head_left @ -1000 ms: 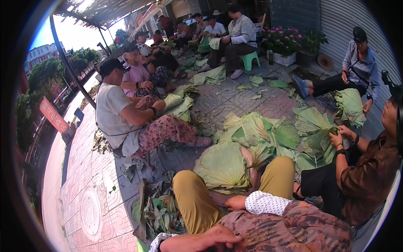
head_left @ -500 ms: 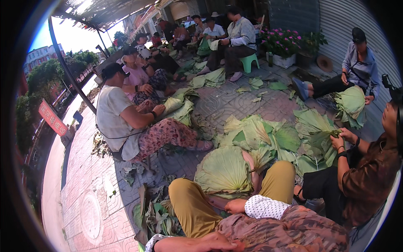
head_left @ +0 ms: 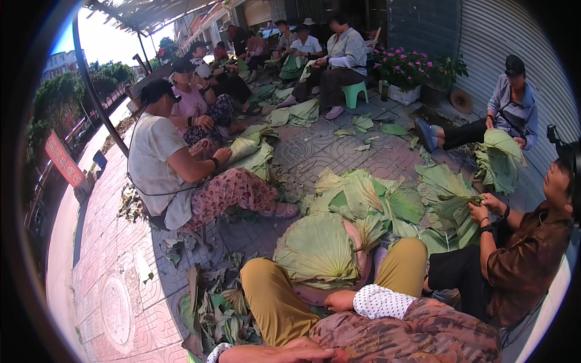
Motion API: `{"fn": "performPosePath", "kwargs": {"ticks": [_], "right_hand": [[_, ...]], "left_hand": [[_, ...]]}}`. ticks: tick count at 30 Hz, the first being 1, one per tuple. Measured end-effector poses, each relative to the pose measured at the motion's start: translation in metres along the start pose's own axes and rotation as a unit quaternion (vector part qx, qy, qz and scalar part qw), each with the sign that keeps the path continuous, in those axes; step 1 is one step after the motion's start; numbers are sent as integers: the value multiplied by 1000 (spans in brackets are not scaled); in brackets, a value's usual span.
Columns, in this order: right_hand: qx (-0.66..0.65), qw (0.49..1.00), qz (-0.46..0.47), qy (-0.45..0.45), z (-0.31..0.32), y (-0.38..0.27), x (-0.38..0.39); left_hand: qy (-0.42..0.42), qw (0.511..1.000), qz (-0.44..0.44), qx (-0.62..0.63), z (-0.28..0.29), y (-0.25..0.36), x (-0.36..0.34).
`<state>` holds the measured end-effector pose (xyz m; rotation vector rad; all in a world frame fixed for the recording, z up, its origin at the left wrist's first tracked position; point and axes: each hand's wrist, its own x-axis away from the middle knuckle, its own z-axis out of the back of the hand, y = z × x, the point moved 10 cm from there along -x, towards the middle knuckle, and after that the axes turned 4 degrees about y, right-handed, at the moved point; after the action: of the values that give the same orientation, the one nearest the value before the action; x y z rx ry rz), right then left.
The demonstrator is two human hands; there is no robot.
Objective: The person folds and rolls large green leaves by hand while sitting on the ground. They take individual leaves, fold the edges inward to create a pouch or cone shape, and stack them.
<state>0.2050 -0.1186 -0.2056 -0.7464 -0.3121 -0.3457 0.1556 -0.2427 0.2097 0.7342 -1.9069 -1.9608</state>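
Note:
My left hand (head_left: 302,352) lies low at the bottom edge on brown camouflage cloth, fingers stretched loosely, partly cut off. My right hand (head_left: 338,300), below a white dotted sleeve, rests between my mustard-trousered knees with fingers curled; whatever it might hold is hidden. Just beyond it, a large pale-green dried leaf pile (head_left: 315,248) lies on a pink round base (head_left: 311,295). More leaves (head_left: 363,196) spread farther forward. Torn leaf scraps (head_left: 224,317) heap left of my knee. A co-worker at the right grips a bunched leaf (head_left: 451,202) in both hands.
Seated co-workers (head_left: 158,172) line both sides, handling leaves; another person (head_left: 508,109) sits by a corrugated shutter. A green stool (head_left: 354,91), potted pink flowers (head_left: 408,69), awning poles (head_left: 97,106) and a red sign (head_left: 63,157) stand around the paved ground.
The view has shifted slightly. The seated person by the shutter has tipped and spread their leaf bundle. My hands have barely moved, the left sitting a little lower in the picture.

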Motion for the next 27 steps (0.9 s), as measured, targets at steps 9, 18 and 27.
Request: {"fn": "performPosePath", "kwargs": {"ticks": [9, 18, 27], "right_hand": [[-7, 1000, 4, 24, 0, 7, 2], [1, 1000, 7, 16, -1, 6, 1], [-92, 987, 30, 127, 81, 0, 26]], "left_hand": [[31, 999, -6, 20, 4, -3, 2], [-44, 997, -28, 54, -9, -1, 1], [-38, 996, -60, 53, 21, -20, -10]]}}
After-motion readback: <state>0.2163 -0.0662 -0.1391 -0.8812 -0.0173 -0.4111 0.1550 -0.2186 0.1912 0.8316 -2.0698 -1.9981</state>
